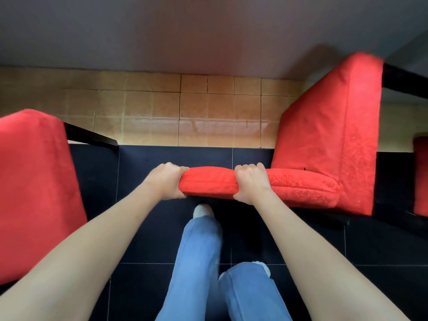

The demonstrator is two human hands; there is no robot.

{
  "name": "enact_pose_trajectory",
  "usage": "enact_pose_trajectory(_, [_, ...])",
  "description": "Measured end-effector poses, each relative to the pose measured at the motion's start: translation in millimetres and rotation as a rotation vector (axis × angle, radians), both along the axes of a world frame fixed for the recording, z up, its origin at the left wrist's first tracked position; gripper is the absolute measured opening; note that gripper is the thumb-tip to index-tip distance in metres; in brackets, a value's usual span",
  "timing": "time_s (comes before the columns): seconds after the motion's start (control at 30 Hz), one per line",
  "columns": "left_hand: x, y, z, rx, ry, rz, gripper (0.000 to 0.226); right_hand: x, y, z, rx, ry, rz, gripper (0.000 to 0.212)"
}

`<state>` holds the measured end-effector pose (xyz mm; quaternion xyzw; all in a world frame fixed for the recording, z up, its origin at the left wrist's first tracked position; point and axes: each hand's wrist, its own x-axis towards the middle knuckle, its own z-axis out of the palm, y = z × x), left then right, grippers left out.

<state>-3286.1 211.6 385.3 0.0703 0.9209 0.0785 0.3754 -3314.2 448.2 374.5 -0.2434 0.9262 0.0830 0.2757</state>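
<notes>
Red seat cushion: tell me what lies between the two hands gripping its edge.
In the head view, only a bare stretch of the red seat cushion runs between the left hand and the right hand; nothing rests on it.

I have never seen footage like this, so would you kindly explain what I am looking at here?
There is one picture, taken by a wide-angle camera worn on a person's head, looking down past their arms. No machine is involved: the left hand and right hand both grip the front edge of a red seat cushion. Its red backrest rises at the right. A second red chair stands at the left. Below are dark floor tiles and the person's blue jeans.
</notes>
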Motion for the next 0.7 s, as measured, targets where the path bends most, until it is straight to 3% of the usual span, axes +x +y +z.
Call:
enact_pose_trajectory(0.53, [3,2,105,-0.078,0.096,-0.098,0.043,17,3,83,-0.061,0.039,-0.036,0.040])
enact_pose_trajectory(0.63, [2,19,133,-0.061,0.177,-0.073,0.033,17,18,105,-0.057,0.066,-0.049,0.042])
enact_pose_trajectory(0.7, [9,26,144,0.032,0.316,-0.015,0.040,16,36,120,-0.069,0.107,-0.050,0.044])
